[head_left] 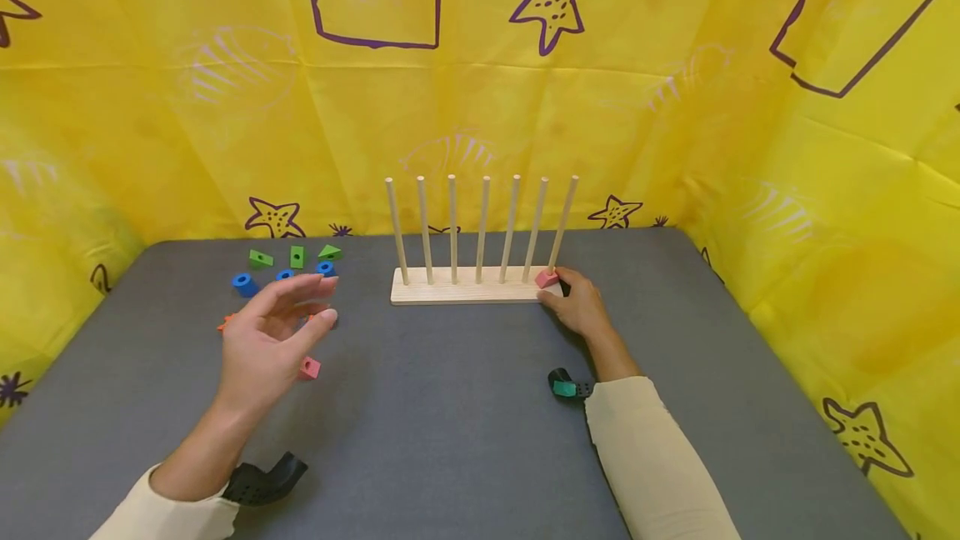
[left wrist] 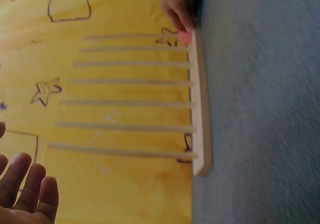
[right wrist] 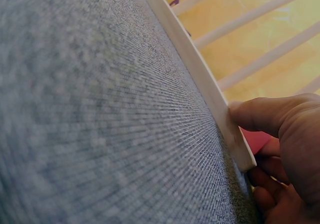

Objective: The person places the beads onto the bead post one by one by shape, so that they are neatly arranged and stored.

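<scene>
A wooden peg board [head_left: 465,290] with several upright dowels stands toward the back of the table. At the foot of its rightmost dowel sits a pink block [head_left: 547,278]. My right hand [head_left: 576,305] curls round that block at the board's right end, thumb [right wrist: 245,113] against the board's edge and fingers by the block [right wrist: 256,140]. My left hand [head_left: 266,340] hovers above the table at the left, thumb and fingers apart with nothing between them. Beneath it lies another pink block [head_left: 309,368], partly hidden by the hand.
Behind the left hand are several green blocks [head_left: 297,257] and blue cylinders [head_left: 244,285]. An orange piece [head_left: 225,322] peeks out beside the left hand. Black wrist mounts [head_left: 264,480] hang from both sleeves. A yellow patterned cloth [head_left: 480,107] rises behind the grey table [head_left: 450,423].
</scene>
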The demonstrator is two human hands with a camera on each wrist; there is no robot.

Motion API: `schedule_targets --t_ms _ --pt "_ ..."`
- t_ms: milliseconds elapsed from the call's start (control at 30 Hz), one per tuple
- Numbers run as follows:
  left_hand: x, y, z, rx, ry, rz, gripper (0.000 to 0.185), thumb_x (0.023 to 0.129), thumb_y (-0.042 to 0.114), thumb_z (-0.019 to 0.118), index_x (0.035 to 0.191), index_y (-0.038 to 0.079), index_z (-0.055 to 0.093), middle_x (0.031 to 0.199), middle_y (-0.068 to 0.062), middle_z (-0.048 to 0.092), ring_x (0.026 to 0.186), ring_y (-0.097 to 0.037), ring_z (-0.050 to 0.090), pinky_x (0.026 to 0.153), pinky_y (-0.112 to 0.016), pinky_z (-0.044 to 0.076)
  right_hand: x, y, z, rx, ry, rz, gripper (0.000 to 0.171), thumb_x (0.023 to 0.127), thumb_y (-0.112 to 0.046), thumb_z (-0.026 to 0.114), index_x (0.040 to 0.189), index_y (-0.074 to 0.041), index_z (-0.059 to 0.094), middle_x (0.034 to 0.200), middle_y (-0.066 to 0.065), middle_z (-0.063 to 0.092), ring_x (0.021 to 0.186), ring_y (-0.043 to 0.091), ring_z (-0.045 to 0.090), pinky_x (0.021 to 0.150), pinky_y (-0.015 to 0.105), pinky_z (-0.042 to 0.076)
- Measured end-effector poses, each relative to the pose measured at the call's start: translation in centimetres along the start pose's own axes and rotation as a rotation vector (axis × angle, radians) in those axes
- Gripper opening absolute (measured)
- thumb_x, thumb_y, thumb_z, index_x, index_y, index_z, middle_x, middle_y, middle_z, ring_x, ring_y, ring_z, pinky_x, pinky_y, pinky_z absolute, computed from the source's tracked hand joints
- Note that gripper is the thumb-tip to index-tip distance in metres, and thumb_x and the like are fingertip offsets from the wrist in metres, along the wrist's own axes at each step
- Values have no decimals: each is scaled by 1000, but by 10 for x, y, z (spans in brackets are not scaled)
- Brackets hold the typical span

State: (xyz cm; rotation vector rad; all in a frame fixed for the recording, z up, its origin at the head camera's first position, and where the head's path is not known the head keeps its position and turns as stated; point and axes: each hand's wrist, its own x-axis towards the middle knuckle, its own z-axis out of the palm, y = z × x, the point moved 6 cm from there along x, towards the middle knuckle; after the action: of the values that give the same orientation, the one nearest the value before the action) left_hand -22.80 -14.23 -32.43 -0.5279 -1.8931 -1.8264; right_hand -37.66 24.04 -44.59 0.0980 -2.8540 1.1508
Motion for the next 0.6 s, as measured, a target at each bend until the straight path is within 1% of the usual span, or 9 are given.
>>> schedule_targets --t_ms 133,167,233,300,400,467,500,600 --pt "-7 -12 -18 133 36 -64 39 82 -17 66 119 -11 59 111 -14 67 95 -18 66 76 -22 52 0 -1 0 1 -2 3 61 88 -22 70 138 4 48 140 25 45 129 42 38 107 54 27" --pt "-9 -15 -21 166 44 -69 38 82 -16 66 118 -11 59 111 -13 67 96 -17 65 81 -21 50 0 -1 0 2 -2 3 61 88 -22 70 138 4 48 140 25 45 129 42 38 107 54 27" --pt "-12 -21 -28 202 62 -76 36 81 -16 67 117 -12 60 109 -13 67 97 -16 65 84 -20 49 0 -2 0 4 -2 4 60 88 -22 70 138 4 48 140 25 45 129 42 38 107 54 27" --pt "-15 -27 -34 211 72 -78 35 81 -17 67 115 -13 60 107 -13 68 97 -15 64 84 -19 48 0 -2 0 9 -2 4 60 88 -21 70 138 5 48 139 25 45 129 42 39 107 54 27" --pt "-19 -38 -42 186 90 -91 31 80 -19 67 110 -15 61 102 -12 69 94 -15 65 83 -19 49 0 -1 0 9 -1 8 60 88 -21 70 138 5 48 140 25 45 129 42 39 107 53 27" --pt "-22 -47 -48 171 98 -113 28 80 -19 67 107 -16 61 100 -11 70 92 -14 66 81 -19 50 0 -1 1 9 -4 8 60 88 -20 70 138 5 48 139 25 45 129 42 39 107 53 27" --pt "-23 -51 -51 176 103 -124 27 80 -19 67 106 -16 62 98 -10 71 91 -14 67 80 -18 50 0 -1 1 9 -5 8 60 88 -20 70 138 5 48 140 25 45 129 42 39 107 53 27" --pt "-27 -64 -59 246 84 -161 25 82 -14 68 106 -14 63 97 -6 71 89 -11 66 77 -17 50 0 -1 0 9 -5 2 60 88 -20 70 138 5 47 140 25 45 130 42 38 107 53 27"
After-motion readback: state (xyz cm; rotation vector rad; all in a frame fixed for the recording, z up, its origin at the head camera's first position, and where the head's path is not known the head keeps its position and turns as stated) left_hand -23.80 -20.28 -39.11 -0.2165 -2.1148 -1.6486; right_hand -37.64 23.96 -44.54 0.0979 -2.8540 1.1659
